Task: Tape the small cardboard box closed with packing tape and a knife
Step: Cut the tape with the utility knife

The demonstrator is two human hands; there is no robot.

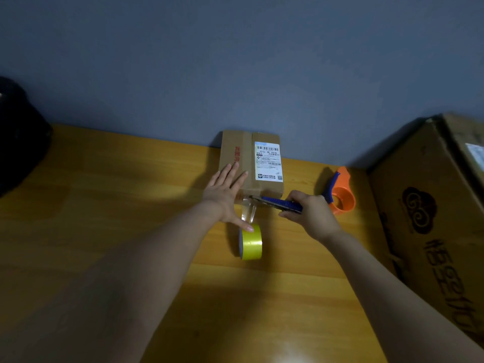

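A small cardboard box point(237, 146) with a white shipping label lies flat on the wooden table against the grey wall. My left hand point(225, 193) rests flat, fingers spread, on the box's near left corner, its thumb touching the yellow tape roll point(251, 242). The roll stands on edge just in front of the box, and a clear strip of tape point(248, 210) runs from it up to the box's near edge. My right hand point(310, 210) grips a blue-handled knife point(280, 203), whose blade tip sits at the tape strip by the box's near edge.
An orange and blue tape dispenser point(340, 191) stands right of the box near the wall. A large cardboard box point(432, 205) fills the right side. A dark object point(18, 142) sits at the far left edge of the wooden table point(117, 205).
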